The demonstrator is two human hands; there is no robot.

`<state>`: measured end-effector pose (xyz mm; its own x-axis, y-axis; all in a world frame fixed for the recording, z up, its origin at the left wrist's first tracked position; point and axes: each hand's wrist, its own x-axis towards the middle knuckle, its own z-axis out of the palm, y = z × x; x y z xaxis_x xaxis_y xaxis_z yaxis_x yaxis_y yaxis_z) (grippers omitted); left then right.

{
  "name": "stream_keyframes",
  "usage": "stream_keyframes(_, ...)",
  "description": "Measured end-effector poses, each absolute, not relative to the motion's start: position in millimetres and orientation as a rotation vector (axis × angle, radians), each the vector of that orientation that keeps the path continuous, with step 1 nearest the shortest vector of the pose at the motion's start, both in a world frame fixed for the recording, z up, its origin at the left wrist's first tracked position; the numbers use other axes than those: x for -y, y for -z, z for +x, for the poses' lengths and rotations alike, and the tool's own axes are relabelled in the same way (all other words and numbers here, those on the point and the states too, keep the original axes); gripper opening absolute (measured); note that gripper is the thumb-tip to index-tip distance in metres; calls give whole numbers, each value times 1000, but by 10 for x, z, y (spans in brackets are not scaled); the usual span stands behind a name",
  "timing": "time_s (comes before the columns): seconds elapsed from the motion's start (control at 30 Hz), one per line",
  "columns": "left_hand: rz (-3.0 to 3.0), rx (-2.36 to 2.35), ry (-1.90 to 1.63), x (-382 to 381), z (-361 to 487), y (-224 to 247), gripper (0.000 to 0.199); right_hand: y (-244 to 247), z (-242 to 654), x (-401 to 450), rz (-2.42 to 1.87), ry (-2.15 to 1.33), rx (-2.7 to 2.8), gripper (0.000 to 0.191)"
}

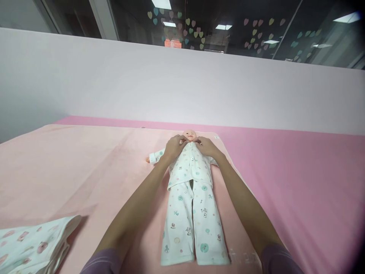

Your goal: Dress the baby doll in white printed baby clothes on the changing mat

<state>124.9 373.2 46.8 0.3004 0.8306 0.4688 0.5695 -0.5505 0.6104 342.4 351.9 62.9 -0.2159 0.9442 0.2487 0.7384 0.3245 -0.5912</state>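
Purple sleeves sat closest at the bottom edge, forearms running forward on both sides of the baby doll. Folded printed cloth filled the lower-left corner, cut off by the frame.

Edges: peach mat ended just past the doll's head, pink cover beyond, then white wall. Mat's right edge ran slantwise near the doll, passing under the right forearm. Room: wide stretch of mat on the left between doll and cloth; to the right, only a narrow mat strip, then a broad run of pink cover.

Doll lay on its back on the mat, head at the far end. White pajama top, small green and pink prints, button on front, hem lapping the waist of matching trousers. Trouser legs straight toward camera, dark gap at the crotch. Doll's arm on the left stuck out sideways, cuffed.

Left hand and right hand met near the doll's neck, fingers of both bent, pinching the top's collar.
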Motion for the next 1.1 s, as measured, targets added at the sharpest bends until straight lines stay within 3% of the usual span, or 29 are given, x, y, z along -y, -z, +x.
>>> stream_keyframes(0.17,2222,-1210,-1167,-3768,1324,-439,23,-507,3477,-3667,-1375,-385,2042,24)
stream_keyframes(0.4,2111,-1206,-1134,-3785,1348,-462,24,-330,3472,-3763,-1150,-738,1708,31)
stream_keyframes(0.87,1952,-1271,-1112,-3695,1429,-486,28,-359,3421,-3743,-1258,-776,1669,31)
stream_keyframes(1.1,1782,-1239,-1163,-3796,1438,-378,24,-376,3508,-3743,-1174,-1002,1655,37)
